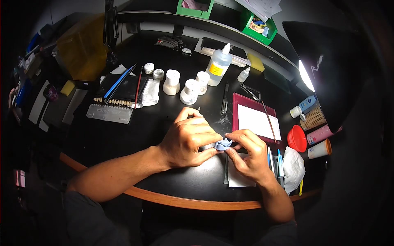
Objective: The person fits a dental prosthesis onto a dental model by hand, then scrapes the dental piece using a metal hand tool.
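A small, lumpy light-blue piece [223, 144], which looks like a part of a dental cast, is held between both hands above the front of the black desk. My left hand [189, 138] reaches in from the left and pinches it between thumb and fingertips. A thin metal tip [199, 110] sticks up behind that hand's bent index finger; the rest of it is hidden. From the other side, my right hand [249, 153] closes its thumb and fingers on the same piece. A white sheet [242, 178] lies under the right wrist.
A tooth shade guide [108, 114] and brushes [120, 83] lie at left. White jars [189, 92] and a large bottle [218, 65] stand behind the hands. At right are a maroon tray [236, 117] with white paper, a red bowl [296, 138], crumpled tissue [294, 168] and a lit lamp [306, 76].
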The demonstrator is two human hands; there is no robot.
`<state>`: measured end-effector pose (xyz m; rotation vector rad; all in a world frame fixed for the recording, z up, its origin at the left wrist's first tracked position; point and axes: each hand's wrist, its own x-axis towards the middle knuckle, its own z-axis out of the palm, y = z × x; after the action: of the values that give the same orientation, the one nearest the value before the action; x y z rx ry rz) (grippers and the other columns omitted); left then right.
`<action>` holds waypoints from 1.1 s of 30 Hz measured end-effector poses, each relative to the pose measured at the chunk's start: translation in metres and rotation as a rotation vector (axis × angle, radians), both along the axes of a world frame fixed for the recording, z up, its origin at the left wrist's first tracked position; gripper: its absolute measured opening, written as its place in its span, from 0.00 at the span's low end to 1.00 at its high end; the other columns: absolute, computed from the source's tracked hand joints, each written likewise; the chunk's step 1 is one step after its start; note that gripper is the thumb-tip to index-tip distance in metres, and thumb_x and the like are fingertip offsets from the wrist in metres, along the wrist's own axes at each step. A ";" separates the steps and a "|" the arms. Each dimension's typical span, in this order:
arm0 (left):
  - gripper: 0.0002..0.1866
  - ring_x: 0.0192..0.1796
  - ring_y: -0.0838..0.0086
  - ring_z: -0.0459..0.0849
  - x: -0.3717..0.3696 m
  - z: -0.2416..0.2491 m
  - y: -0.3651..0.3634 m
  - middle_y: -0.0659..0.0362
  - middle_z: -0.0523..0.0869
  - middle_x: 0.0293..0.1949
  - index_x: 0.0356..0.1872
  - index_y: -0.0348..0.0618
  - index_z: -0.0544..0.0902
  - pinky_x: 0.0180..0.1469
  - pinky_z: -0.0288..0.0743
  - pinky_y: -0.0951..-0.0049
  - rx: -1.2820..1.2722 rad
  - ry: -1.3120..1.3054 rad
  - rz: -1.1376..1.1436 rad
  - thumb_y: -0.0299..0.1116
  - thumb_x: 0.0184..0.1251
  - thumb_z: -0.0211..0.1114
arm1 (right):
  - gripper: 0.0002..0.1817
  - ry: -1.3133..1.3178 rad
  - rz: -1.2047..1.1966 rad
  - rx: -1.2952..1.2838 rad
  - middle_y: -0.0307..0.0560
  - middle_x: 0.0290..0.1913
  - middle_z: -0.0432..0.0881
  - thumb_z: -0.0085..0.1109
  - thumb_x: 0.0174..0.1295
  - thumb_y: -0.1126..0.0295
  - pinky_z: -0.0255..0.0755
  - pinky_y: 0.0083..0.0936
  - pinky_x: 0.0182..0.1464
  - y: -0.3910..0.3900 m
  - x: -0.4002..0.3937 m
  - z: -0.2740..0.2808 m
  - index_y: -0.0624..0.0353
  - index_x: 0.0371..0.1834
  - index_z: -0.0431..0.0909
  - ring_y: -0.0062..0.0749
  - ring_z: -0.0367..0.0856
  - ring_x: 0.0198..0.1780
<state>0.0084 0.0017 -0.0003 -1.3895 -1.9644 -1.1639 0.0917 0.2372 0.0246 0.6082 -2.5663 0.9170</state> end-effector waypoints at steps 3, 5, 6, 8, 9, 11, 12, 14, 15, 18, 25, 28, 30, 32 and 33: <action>0.15 0.41 0.74 0.92 -0.001 -0.001 0.000 0.65 0.96 0.37 0.42 0.48 0.96 0.60 0.73 0.62 -0.003 0.004 -0.011 0.34 0.51 0.88 | 0.18 0.007 0.013 0.021 0.51 0.48 0.90 0.80 0.63 0.78 0.89 0.28 0.42 -0.001 0.000 0.003 0.64 0.57 0.90 0.38 0.93 0.45; 0.15 0.41 0.74 0.92 -0.001 -0.002 0.000 0.65 0.96 0.36 0.42 0.48 0.96 0.60 0.73 0.62 -0.002 0.009 -0.011 0.35 0.52 0.88 | 0.18 -0.002 0.014 0.019 0.51 0.48 0.90 0.80 0.63 0.78 0.89 0.28 0.43 -0.001 0.001 0.003 0.64 0.56 0.90 0.38 0.93 0.45; 0.15 0.41 0.74 0.92 -0.001 -0.001 0.000 0.65 0.96 0.36 0.41 0.48 0.96 0.60 0.73 0.62 -0.001 0.012 -0.009 0.35 0.52 0.88 | 0.18 -0.005 0.015 0.019 0.51 0.48 0.89 0.80 0.62 0.78 0.90 0.29 0.44 -0.002 0.001 0.004 0.64 0.56 0.90 0.38 0.93 0.45; 0.15 0.40 0.73 0.92 -0.001 0.000 0.000 0.65 0.95 0.35 0.41 0.47 0.95 0.59 0.73 0.62 0.003 0.013 0.002 0.36 0.53 0.88 | 0.18 -0.003 0.022 0.012 0.51 0.48 0.89 0.80 0.62 0.78 0.91 0.29 0.44 -0.003 0.001 0.005 0.65 0.56 0.90 0.38 0.93 0.45; 0.14 0.39 0.73 0.92 0.000 0.001 0.000 0.65 0.95 0.34 0.40 0.47 0.95 0.58 0.73 0.62 0.004 0.009 0.012 0.37 0.54 0.88 | 0.18 -0.001 0.024 0.009 0.51 0.48 0.90 0.80 0.62 0.78 0.91 0.29 0.44 -0.003 0.001 0.005 0.65 0.55 0.90 0.39 0.93 0.45; 0.14 0.38 0.73 0.91 0.000 0.000 0.000 0.64 0.94 0.33 0.39 0.47 0.95 0.57 0.73 0.63 0.006 0.007 0.035 0.39 0.56 0.88 | 0.18 0.013 0.025 0.009 0.51 0.47 0.90 0.80 0.62 0.78 0.90 0.30 0.45 -0.003 0.000 0.005 0.65 0.55 0.90 0.40 0.93 0.45; 0.14 0.38 0.73 0.91 -0.001 -0.001 0.000 0.64 0.94 0.33 0.39 0.46 0.95 0.57 0.73 0.63 0.006 0.009 0.047 0.39 0.56 0.88 | 0.17 0.017 0.025 0.009 0.52 0.47 0.90 0.80 0.62 0.78 0.90 0.31 0.45 -0.003 0.000 0.004 0.65 0.55 0.90 0.40 0.93 0.45; 0.15 0.37 0.72 0.90 0.000 -0.001 0.001 0.63 0.94 0.32 0.39 0.45 0.94 0.56 0.73 0.63 0.004 0.008 0.064 0.41 0.57 0.88 | 0.18 0.046 0.018 0.023 0.52 0.46 0.90 0.80 0.62 0.78 0.89 0.31 0.45 -0.002 0.001 0.004 0.65 0.55 0.91 0.41 0.93 0.45; 0.15 0.37 0.72 0.90 0.001 0.001 0.000 0.63 0.93 0.32 0.38 0.45 0.94 0.56 0.73 0.63 0.000 0.010 0.072 0.41 0.56 0.89 | 0.18 0.060 0.017 0.030 0.52 0.45 0.90 0.80 0.62 0.78 0.88 0.32 0.46 -0.002 0.000 0.004 0.65 0.55 0.91 0.42 0.93 0.44; 0.16 0.37 0.71 0.90 0.000 0.002 -0.001 0.62 0.93 0.32 0.38 0.45 0.94 0.56 0.73 0.63 0.013 0.017 0.090 0.41 0.56 0.89 | 0.18 0.079 0.019 -0.005 0.52 0.44 0.90 0.81 0.61 0.78 0.87 0.32 0.47 -0.003 0.000 0.003 0.64 0.54 0.91 0.42 0.93 0.44; 0.15 0.37 0.71 0.90 -0.001 0.000 0.000 0.62 0.93 0.32 0.38 0.44 0.94 0.56 0.73 0.63 0.010 0.015 0.071 0.40 0.55 0.88 | 0.19 0.116 -0.033 -0.008 0.50 0.46 0.90 0.82 0.59 0.79 0.88 0.31 0.47 -0.003 0.002 0.006 0.62 0.54 0.92 0.40 0.93 0.46; 0.16 0.37 0.72 0.90 -0.001 0.001 -0.001 0.62 0.93 0.32 0.39 0.45 0.94 0.56 0.73 0.63 -0.001 0.023 0.074 0.41 0.55 0.89 | 0.19 0.134 -0.031 -0.011 0.50 0.47 0.89 0.83 0.58 0.79 0.88 0.31 0.47 -0.003 0.001 0.004 0.62 0.54 0.92 0.39 0.93 0.47; 0.16 0.37 0.72 0.90 -0.001 0.001 -0.001 0.62 0.93 0.32 0.39 0.44 0.94 0.56 0.73 0.63 0.006 0.022 0.063 0.42 0.55 0.89 | 0.20 0.139 -0.031 -0.012 0.50 0.48 0.89 0.83 0.57 0.80 0.89 0.31 0.48 -0.002 0.001 0.005 0.61 0.54 0.92 0.39 0.93 0.48; 0.17 0.37 0.72 0.91 0.000 0.003 -0.001 0.61 0.94 0.32 0.39 0.44 0.94 0.56 0.73 0.64 0.009 0.021 0.054 0.42 0.55 0.89 | 0.20 0.133 -0.036 -0.019 0.50 0.48 0.89 0.83 0.57 0.80 0.90 0.30 0.47 -0.003 0.002 0.006 0.61 0.54 0.92 0.38 0.93 0.48; 0.17 0.37 0.71 0.91 0.001 0.005 -0.001 0.61 0.94 0.32 0.39 0.44 0.94 0.56 0.73 0.64 0.009 0.019 0.052 0.43 0.55 0.89 | 0.20 0.129 -0.037 -0.022 0.50 0.49 0.89 0.83 0.57 0.80 0.91 0.29 0.47 -0.003 0.002 0.006 0.61 0.54 0.92 0.38 0.93 0.49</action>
<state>0.0092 0.0003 0.0049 -1.3319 -1.9677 -1.1306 0.0934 0.2341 0.0307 0.5913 -2.4420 0.8643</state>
